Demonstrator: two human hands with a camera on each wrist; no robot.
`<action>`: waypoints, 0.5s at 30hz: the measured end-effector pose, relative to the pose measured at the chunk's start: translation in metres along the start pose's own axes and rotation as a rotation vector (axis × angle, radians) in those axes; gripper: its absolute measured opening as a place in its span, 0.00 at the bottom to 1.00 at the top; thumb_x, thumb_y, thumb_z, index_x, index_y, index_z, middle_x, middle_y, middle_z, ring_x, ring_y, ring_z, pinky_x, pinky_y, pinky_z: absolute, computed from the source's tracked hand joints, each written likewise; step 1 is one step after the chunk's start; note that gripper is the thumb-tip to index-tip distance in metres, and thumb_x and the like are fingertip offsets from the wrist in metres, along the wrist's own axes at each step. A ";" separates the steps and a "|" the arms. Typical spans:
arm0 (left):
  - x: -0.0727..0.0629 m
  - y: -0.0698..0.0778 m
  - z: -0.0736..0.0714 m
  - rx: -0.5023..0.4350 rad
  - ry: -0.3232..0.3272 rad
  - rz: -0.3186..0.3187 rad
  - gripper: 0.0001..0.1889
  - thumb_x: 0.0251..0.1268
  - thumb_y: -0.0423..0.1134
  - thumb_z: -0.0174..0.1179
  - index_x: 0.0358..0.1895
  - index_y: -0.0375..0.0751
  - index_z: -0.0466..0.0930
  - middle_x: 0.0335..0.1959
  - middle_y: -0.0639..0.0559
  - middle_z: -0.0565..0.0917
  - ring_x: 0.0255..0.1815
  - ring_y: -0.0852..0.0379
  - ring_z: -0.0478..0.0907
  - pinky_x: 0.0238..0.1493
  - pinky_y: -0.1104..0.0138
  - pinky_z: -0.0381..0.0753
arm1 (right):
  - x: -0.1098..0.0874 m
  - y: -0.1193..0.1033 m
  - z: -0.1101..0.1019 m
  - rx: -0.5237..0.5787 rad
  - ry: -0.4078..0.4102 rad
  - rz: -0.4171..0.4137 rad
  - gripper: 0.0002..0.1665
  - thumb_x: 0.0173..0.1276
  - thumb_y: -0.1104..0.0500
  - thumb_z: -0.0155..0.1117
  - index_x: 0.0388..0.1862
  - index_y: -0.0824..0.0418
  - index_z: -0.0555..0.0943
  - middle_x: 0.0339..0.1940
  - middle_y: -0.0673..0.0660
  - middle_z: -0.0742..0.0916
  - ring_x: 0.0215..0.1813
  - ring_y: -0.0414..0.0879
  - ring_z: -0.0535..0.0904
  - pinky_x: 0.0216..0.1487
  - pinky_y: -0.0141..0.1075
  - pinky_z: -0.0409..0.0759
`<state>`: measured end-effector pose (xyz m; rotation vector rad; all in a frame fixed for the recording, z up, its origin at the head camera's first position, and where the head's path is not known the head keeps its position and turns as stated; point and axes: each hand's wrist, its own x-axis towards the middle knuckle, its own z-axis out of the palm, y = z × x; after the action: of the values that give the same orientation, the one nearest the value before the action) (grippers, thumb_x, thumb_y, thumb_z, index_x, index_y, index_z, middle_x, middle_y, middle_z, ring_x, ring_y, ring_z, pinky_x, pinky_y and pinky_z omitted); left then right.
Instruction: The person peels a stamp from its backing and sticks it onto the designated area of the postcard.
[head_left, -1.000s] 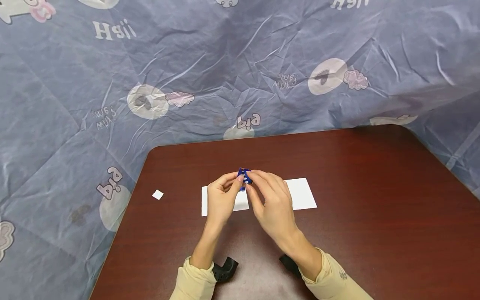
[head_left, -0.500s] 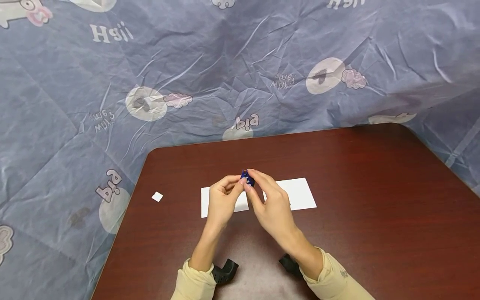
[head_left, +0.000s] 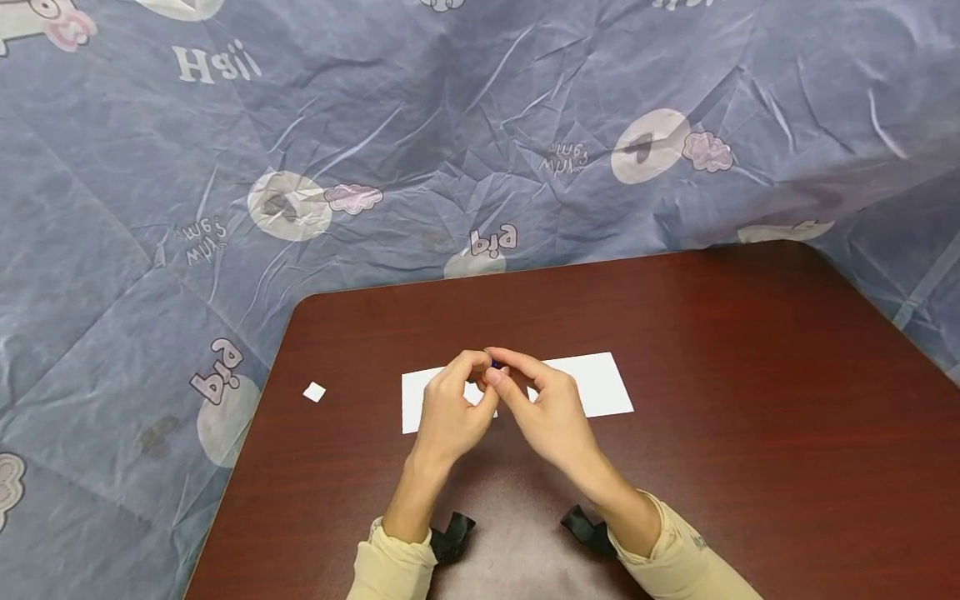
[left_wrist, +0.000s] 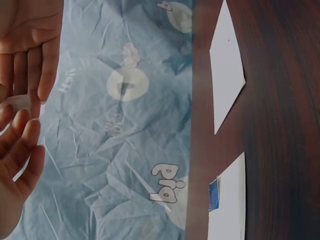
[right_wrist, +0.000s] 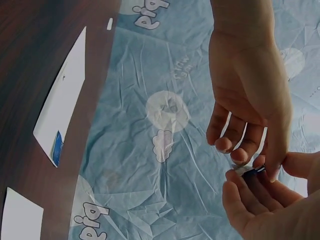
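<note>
Both hands meet above the table in the middle of the head view. A small blue packet point(head_left: 493, 363) is pinched between their fingertips, mostly hidden by them. My left hand point(head_left: 456, 408) grips it from the left with curled fingers, while the thumb and index finger of my right hand point(head_left: 551, 412) pinch it from the right. A dark blue edge of the packet point(right_wrist: 252, 171) shows in the right wrist view. Between the fingers in the left wrist view, a pale, whitish surface point(left_wrist: 19, 102) is visible.
Two white paper sheets lie on the brown table point(head_left: 750, 400), a left one point(head_left: 415, 400) and a right one point(head_left: 600, 385). A blue piece point(left_wrist: 214, 195) lies at the left sheet's edge. Farther left is a small white square point(head_left: 314, 392). Printed fabric point(head_left: 420, 125) hangs behind.
The packet's blue printed face, visible earlier, has turned mostly out of sight behind the fingers. The left hand has rolled inward and its thumb has moved lower. Both hands stay together.
</note>
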<state>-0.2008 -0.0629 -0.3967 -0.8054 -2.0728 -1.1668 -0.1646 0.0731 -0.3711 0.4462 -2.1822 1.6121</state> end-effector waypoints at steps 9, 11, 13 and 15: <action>0.000 -0.001 -0.001 0.003 -0.003 0.009 0.09 0.54 0.34 0.66 0.32 0.41 0.73 0.23 0.54 0.74 0.24 0.60 0.72 0.27 0.69 0.73 | -0.001 0.001 -0.001 0.031 -0.038 0.029 0.16 0.68 0.62 0.62 0.54 0.64 0.81 0.37 0.52 0.87 0.31 0.44 0.78 0.26 0.30 0.69; 0.000 -0.001 -0.001 -0.004 -0.003 0.002 0.09 0.54 0.35 0.66 0.32 0.41 0.73 0.24 0.55 0.74 0.24 0.61 0.71 0.28 0.70 0.73 | -0.001 0.001 -0.001 0.036 -0.045 0.027 0.17 0.68 0.62 0.62 0.54 0.65 0.81 0.38 0.53 0.87 0.31 0.44 0.79 0.26 0.30 0.70; 0.000 0.000 -0.002 -0.013 -0.006 -0.013 0.09 0.55 0.35 0.65 0.32 0.41 0.73 0.24 0.55 0.74 0.25 0.62 0.71 0.28 0.70 0.73 | -0.001 0.000 -0.002 0.045 -0.052 0.028 0.17 0.68 0.62 0.62 0.55 0.65 0.80 0.41 0.54 0.87 0.33 0.43 0.80 0.28 0.31 0.72; 0.000 0.000 -0.002 -0.021 -0.010 -0.020 0.08 0.54 0.35 0.65 0.32 0.41 0.73 0.24 0.54 0.74 0.25 0.62 0.71 0.29 0.70 0.73 | -0.001 0.000 -0.002 0.056 -0.057 0.028 0.18 0.69 0.62 0.61 0.56 0.66 0.80 0.45 0.54 0.86 0.38 0.43 0.82 0.33 0.32 0.76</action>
<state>-0.2006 -0.0651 -0.3959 -0.8037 -2.0843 -1.2001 -0.1634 0.0752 -0.3715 0.4859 -2.1986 1.6987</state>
